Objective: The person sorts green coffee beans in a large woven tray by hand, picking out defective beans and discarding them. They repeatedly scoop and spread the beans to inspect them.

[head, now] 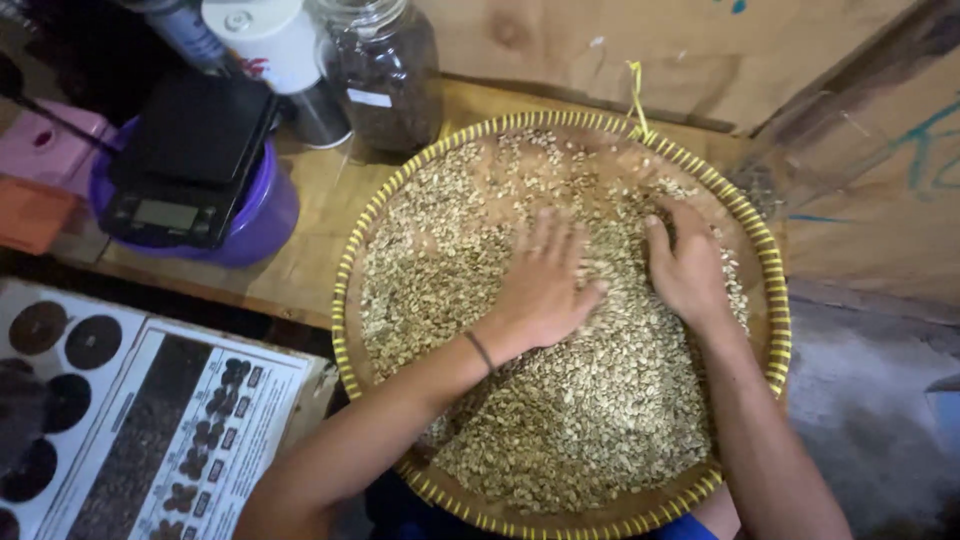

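A round woven tray [352,262] with a yellow-banded rim rests partly on my lap and against a wooden shelf. Pale green-beige beans [590,410] cover most of its bottom. My left hand [545,285] lies flat on the beans near the tray's middle, fingers spread and pointing away from me; a thin dark band circles its wrist. My right hand [685,268] rests on the beans just to its right, fingers curled down into them. Neither hand visibly grips anything.
On the wooden shelf [310,255] stand a black digital scale [185,160] on a purple bowl [265,215], a glass jar of dark beans [385,75] and a white canister [275,45]. Printed charts [150,430] lie at lower left. A wooden wall [860,180] stands at right.
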